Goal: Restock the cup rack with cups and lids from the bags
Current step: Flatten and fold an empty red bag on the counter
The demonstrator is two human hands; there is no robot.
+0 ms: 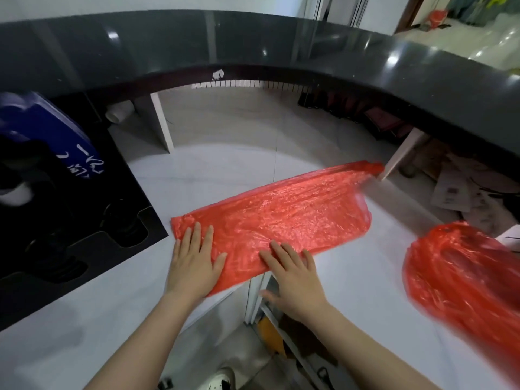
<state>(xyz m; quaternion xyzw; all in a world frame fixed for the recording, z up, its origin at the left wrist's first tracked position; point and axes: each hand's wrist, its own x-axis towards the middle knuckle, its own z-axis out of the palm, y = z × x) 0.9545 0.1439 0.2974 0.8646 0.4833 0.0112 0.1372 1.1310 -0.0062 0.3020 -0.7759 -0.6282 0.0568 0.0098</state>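
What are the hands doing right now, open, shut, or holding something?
Left hand: open, fingers straight, pressing flat on the flattened red plastic bag.
Right hand: open, fingers straight, pressing on the same bag.

You have bright, even indoor light with white glare spots on the dark counter top [281,43], strong wide-angle bending at the edges, and motion blur smearing the red bag [464,277] at right.

Head view, looking down, close over counter [351,280]
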